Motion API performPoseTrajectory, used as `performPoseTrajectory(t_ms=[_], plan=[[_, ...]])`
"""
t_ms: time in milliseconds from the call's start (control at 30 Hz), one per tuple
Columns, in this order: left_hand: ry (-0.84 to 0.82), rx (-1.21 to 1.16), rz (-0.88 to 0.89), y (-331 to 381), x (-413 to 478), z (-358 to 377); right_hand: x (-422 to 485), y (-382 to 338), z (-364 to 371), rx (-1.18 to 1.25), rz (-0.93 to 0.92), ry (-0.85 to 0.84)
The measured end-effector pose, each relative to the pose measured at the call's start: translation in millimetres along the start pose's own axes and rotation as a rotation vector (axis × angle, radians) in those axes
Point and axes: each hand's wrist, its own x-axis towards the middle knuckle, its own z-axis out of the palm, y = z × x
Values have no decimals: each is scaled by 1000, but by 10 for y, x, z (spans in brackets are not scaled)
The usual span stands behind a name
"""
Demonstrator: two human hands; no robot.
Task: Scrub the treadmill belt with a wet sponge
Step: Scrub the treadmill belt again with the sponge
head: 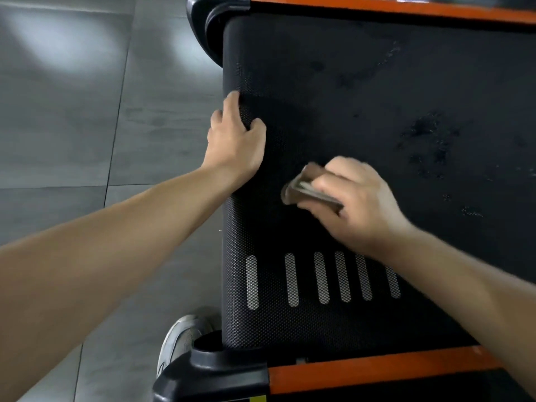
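Note:
The black textured treadmill belt fills the middle and right of the view, with several pale stripes near its lower end. My right hand grips a brownish sponge and presses it on the belt near the belt's left part; both are motion-blurred. My left hand holds the rounded rear edge of the belt, fingers curled over it. Wet dark patches lie on the belt to the right of the sponge.
Orange side rails run along the top and the bottom of the belt, with black end caps at their left ends. Grey tiled floor lies to the left. A grey shoe stands by the lower end cap.

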Motion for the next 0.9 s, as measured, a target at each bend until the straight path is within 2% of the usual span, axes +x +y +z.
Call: performPoseTrajectory(t_ms=[67, 133, 200, 233, 300, 367, 400, 533, 567, 667, 700, 867, 900], plan=[[-4, 50, 28, 29, 8, 21, 260, 294, -63, -91, 19, 21], [6, 75, 29, 15, 13, 36, 618, 597, -161, -143, 244, 150], [17, 89, 40, -5, 16, 44, 745, 680, -115, -136, 394, 180], [19, 103, 46, -8, 18, 47, 716, 579, -71, -125, 372, 157], [21, 126, 48, -10, 15, 44, 545, 336, 4, -54, 179, 92], [14, 148, 67, -3, -3, 44, 509, 375, -32, -25, 92, 19], [13, 168, 100, -1, -12, 44, 620, 492, -63, -55, 107, 32], [3, 227, 200, -7, -14, 29, 1067, 799, -106, -137, 357, 167], [-3, 223, 195, -7, -6, 33, 1040, 726, -67, -116, 342, 152], [-7, 220, 178, -3, 6, 45, 769, 462, -1, -4, 114, 44], [-5, 223, 178, 1, 5, 46, 755, 489, -26, 10, 95, 22], [-7, 220, 192, -11, 2, 43, 1279, 856, -120, -59, 322, 162], [-7, 216, 192, -17, 4, 45, 1291, 822, -83, -55, 322, 170]])
